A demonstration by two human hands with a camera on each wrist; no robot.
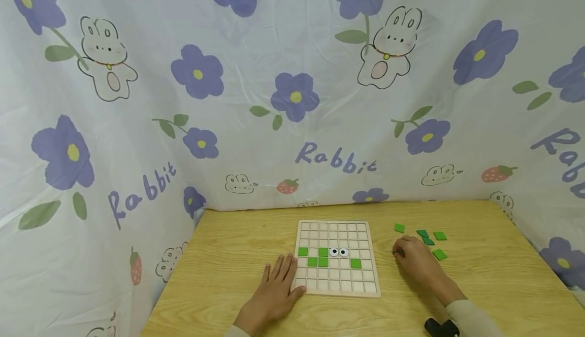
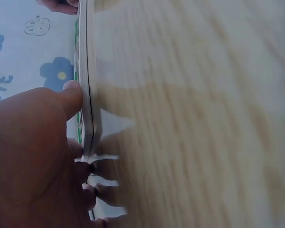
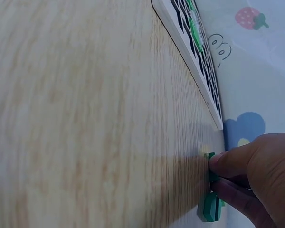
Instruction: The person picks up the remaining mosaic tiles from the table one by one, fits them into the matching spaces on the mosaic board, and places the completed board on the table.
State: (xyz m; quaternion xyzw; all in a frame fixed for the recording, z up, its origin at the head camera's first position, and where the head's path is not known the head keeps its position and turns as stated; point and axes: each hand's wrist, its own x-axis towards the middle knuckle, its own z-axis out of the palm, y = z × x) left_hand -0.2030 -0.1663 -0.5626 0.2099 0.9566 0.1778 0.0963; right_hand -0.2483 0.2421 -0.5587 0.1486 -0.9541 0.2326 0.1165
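A square wooden grid board (image 1: 338,286) lies on the table, with several green square tiles (image 1: 313,262) and two round-eye tiles (image 1: 344,252) in its cells. My left hand (image 1: 274,294) rests flat at the board's left edge, fingers spread and fairly straight; the left wrist view has its thumb (image 2: 73,97) against the board's side. To the right of the board, my right hand (image 1: 418,261) pinches a small green tile (image 3: 211,164) between thumb and finger, low over the table. Its tile is mostly hidden in the head view.
Around my right hand lie loose green squares (image 1: 440,254) and two dark green pieces (image 1: 428,241) with a curved edge. A black object (image 1: 441,327) sits by the right sleeve. A printed rabbit-and-flower curtain (image 1: 256,139) hangs behind the wooden table (image 1: 219,256).
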